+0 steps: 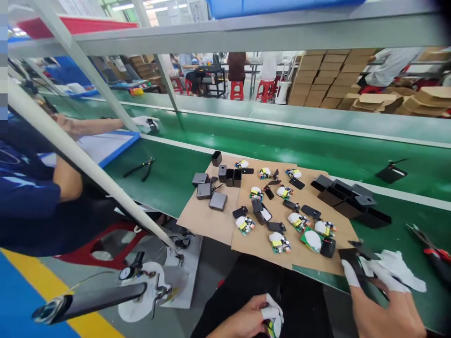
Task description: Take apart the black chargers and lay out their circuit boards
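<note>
Low in front of my lap, my left hand (255, 315) pinches a small circuit board (273, 328) with a white pad on it. At the lower right, my right hand (385, 303) has its white-capped fingers around a black plastic case (349, 259), somewhat blurred; a crumpled white cloth (401, 270) lies beside it. Brown cardboard (207, 223) on the bench carries several circuit boards, such as one with a round white pad (312, 239), among small black covers (311, 211). A row of open black housings (348, 199) stands at the cardboard's right edge.
Red-handled pliers (437, 256) lie at the far right, black pliers (143, 168) at the left. Grey boxes (218, 202) sit on the cardboard's left. Past a slanted white post (105, 178), a co-worker's gloved hand (146, 123) reaches over the green belt (225, 136).
</note>
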Motion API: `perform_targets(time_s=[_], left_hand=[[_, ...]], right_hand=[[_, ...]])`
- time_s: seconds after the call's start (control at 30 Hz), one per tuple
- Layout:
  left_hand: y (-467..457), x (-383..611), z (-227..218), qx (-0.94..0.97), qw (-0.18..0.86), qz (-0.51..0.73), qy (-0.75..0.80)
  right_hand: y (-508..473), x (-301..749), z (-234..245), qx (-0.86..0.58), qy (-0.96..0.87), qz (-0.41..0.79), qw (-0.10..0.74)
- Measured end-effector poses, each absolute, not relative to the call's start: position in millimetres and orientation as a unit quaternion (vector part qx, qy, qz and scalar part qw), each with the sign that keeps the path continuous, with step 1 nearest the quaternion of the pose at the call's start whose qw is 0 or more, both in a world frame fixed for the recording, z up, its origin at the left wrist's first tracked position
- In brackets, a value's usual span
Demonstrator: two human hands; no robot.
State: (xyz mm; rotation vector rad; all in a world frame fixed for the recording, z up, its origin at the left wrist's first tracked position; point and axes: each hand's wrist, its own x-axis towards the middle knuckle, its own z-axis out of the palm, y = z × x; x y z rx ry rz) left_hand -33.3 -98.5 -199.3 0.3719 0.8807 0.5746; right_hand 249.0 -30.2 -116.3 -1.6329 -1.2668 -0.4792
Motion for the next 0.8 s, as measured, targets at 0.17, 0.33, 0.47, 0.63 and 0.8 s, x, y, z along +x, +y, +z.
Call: perform_targets(time_s=[0.17,0.33,0.47,0.63,0.8], left_hand=[[-98,-37,-199,0.196,0.864,0.268,0.378],[-91,-41,-218,0.205,0.865,0.266,0.373],[-91,-41,-216,0.217,0.869,0.258,0.362],[-89,-39,-205,0.217,0.863,0.259,0.375],[-91,-39,-204,0.223,0.859,0.258,0.382]], right_hand=[[-29,227,-89,-0.654,-0.562,-0.221,0.456],[-15,220,-86,-0.649,-0.573,-0.204,0.457],[-18,225,-93,-0.649,-0.579,-0.198,0.452],[-18,231,-72,-0.643,-0.593,-0.151,0.460],[-16,231,-47,-0.644,-0.541,-0.170,0.514]])
